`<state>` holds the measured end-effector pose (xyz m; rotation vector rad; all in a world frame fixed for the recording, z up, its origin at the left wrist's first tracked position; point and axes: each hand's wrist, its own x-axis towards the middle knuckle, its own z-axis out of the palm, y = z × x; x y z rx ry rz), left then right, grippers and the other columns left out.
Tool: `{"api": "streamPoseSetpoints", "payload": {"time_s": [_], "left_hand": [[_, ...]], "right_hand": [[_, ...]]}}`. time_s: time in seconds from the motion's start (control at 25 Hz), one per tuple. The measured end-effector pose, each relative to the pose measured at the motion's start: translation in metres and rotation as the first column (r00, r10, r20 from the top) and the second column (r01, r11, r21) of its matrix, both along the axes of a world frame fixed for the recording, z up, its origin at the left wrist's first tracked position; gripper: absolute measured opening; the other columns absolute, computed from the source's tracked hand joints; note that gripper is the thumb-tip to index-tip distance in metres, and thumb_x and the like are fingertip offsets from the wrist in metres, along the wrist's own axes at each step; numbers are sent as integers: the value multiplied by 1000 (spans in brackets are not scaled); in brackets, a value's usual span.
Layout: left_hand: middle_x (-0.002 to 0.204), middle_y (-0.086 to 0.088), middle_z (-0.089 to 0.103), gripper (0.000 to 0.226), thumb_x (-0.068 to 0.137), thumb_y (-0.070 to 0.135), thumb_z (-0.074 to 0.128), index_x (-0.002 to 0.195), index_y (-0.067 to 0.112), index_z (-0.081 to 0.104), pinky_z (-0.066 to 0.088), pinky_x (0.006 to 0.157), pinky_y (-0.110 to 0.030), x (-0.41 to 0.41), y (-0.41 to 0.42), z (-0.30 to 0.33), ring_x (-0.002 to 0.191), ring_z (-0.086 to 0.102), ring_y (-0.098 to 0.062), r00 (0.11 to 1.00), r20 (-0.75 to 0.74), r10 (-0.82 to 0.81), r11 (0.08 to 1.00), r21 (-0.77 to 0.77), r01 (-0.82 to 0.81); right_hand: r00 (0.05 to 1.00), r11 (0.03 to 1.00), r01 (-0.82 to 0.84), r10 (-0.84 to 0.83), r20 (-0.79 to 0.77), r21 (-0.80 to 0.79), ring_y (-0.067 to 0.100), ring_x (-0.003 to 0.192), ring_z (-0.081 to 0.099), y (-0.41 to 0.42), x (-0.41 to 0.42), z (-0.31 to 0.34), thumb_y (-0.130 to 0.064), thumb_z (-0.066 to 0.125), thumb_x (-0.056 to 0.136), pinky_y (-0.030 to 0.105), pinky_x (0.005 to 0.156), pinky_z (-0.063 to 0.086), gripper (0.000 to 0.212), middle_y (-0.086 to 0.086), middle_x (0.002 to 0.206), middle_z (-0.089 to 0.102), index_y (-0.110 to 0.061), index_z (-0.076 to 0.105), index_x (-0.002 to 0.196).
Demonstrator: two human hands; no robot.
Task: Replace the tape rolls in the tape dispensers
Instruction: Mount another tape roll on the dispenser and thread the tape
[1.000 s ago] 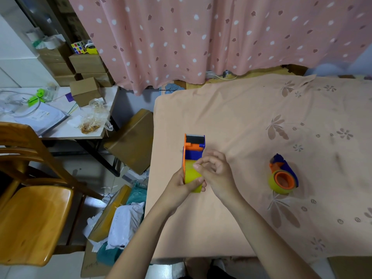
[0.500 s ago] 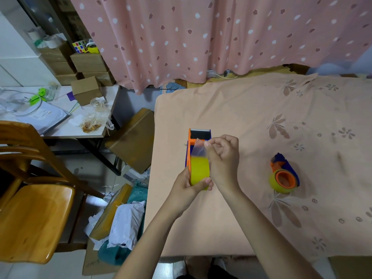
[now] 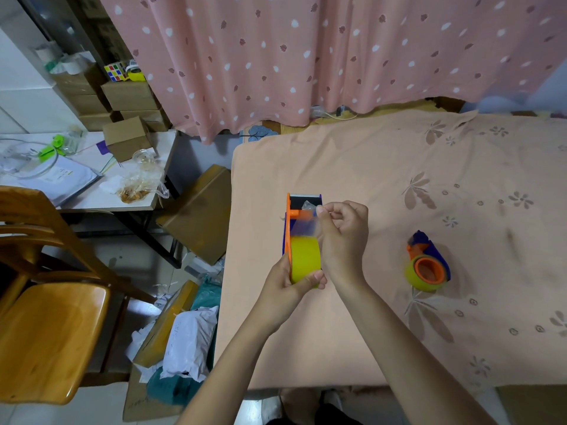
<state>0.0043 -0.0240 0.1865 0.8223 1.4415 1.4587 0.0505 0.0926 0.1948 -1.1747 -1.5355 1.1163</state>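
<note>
Tape is being threaded. The left hand (image 3: pixel 285 289) grips the near end of the dispenser (image 3: pixel 288 231), fingers curled round it with the thumb over the yellow roll (image 3: pixel 305 260) seated in it. The right hand (image 3: pixel 343 237) pinches the free end of the tape (image 3: pixel 303 228) between thumb and fingertips, drawn up off the roll as a clear, faintly blurred strip.

The dispenser's long axis runs away from the person, roll at the near end, cutter mouth (image 3: pixel 305 198) at the far end. The pinched end sits just short of that mouth and a little to its right, so I judge the coming move to be a short push forward and down along that axis, with the right hand leading and the left holding steady.

The dispenser is hard plastic, orange side plate over a blue body, with a pale bar across the mouth. The roll looks smooth and glossy. The strip is thin film and likely to cling or fold on itself.

A second dispenser (image 3: pixel 428 265), same colours, lies on its side well to the right on the worktop (image 3: pixel 399 161), already holding a yellow roll on an orange hub. The worktop wears a soft peach cloth with printed flowers.
</note>
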Motion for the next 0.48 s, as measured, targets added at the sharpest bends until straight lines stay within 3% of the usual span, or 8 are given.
{"api": "streamPoseSetpoints", "payload": {"time_s": [0.08, 0.16, 0.24, 0.48], "left_hand": [[85, -9, 68, 20, 91, 9, 59, 109, 18, 57, 57, 79, -29, 2, -1, 0, 78, 66, -18, 999, -19, -26, 1000, 3, 26], [87, -12, 68, 26, 91, 10, 59, 116, 11, 53, 57, 80, -29, 1, -2, 1, 79, 66, -18, 998, -44, -52, 999, -11, 52], [90, -12, 68, 32, 91, 13, 60, 120, 13, 50, 56, 81, -27, 0, -3, 2, 81, 67, -16, 995, -71, -73, 997, -40, 70], [89, -8, 69, 30, 90, 14, 61, 118, 17, 49, 55, 86, -28, -7, -10, 10, 84, 67, -14, 992, -77, -100, 994, -56, 96]], "right_hand": [[999, 1000, -25, 25, -27, 2, 20, 87, 63, 3, 1, 3, -24, 64, 86, 28, 74, 51, 7, -5, 103, 49, -23, 61, 80], [997, 996, -71, 70, 13, 50, 12, 88, 58, 9, 3, 10, -16, 66, 86, 10, 76, 44, 8, -1, 103, 51, -20, 62, 80], [990, 987, -134, 129, 59, 90, 11, 88, 57, 16, 3, 16, -13, 66, 86, 3, 74, 40, 9, 2, 101, 54, -19, 63, 80], [936, 935, -335, 317, 153, 116, 14, 91, 58, 36, 1, 32, -14, 68, 85, 11, 76, 44, 6, 2, 99, 57, -18, 65, 82]]}}
